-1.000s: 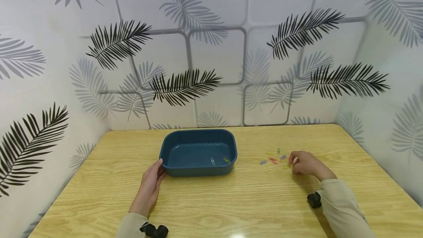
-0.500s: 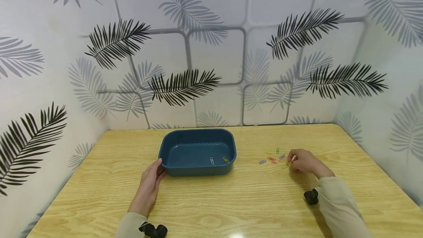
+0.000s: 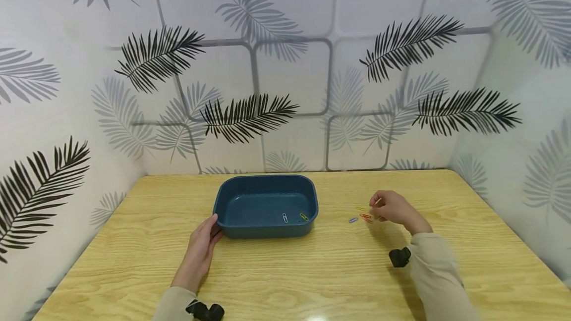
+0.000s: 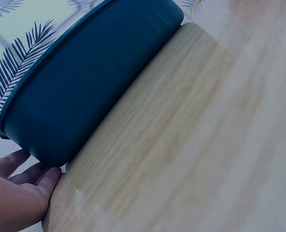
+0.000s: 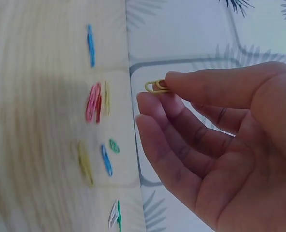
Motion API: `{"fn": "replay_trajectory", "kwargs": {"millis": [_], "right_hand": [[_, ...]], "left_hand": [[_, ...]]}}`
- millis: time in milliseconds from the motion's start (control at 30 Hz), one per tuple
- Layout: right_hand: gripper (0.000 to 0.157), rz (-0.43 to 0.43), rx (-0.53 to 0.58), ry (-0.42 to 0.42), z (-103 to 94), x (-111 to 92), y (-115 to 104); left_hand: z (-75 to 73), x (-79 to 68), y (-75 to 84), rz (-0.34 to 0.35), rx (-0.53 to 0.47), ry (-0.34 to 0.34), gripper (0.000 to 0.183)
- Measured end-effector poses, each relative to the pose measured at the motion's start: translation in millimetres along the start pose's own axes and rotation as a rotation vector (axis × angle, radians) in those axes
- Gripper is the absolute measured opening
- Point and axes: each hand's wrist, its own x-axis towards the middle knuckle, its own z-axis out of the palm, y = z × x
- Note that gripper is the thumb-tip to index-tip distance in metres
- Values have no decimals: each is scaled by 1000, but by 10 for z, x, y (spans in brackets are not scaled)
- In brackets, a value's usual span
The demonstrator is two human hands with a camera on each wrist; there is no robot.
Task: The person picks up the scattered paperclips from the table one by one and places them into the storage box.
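Leaf-patterned wall panels enclose a pale wood-grain counter (image 3: 312, 271) on three sides. Right hand (image 3: 392, 208) is raised just off the counter, thumb and forefinger pinched together on a yellow paper clip (image 5: 156, 86); the other fingers hang loosely curled beneath it. Directly below and to the left of that hand lie the loose clips (image 3: 362, 216), in blue, red, yellow and green, scattered close together. Left hand (image 3: 202, 249) rests on the counter with straight fingers touching the near left corner of the blue tray (image 3: 223, 202), steadying it. Two clips (image 3: 294, 217) already lie inside the tray, well to the left of the right hand.

Judgement: the step in hand is the carry of one picked clip. The next move calls for travel leftward over the tray's rim and a release above its floor, with the pinch kept firm until then, since the clip is held only by its end.
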Motion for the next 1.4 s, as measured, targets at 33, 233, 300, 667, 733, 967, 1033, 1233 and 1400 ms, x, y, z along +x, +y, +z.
{"fn": "replay_trajectory", "kwargs": {"millis": [33,233,300,667,733,967,1033,1233,1400], "right_hand": [[9,-1,13,2,14,14,-29],[10,-32,65,15,109,105,-194],[9,-36,93,20,148,137,-258],[8,-61,173,38,370,328,-594],[9,-75,185,45,403,341,-647],[10,-120,211,80,589,404,-818],[10,-149,199,74,670,430,-875],[5,-214,163,38,883,472,-1023],[4,-222,159,34,959,472,-1067]], "left_hand": [[-1,-1,-1,0,2,0,58],[-3,-6,-9,7,-2,-7,58],[-5,-5,-11,7,-3,-7,58],[-2,7,-19,8,3,-8,58],[-1,8,-16,6,6,-7,58],[-8,4,-13,3,4,-7,59],[-10,3,-10,4,4,-7,59],[-6,5,1,4,-1,-8,59],[3,7,-5,-2,-2,-3,59]]}}
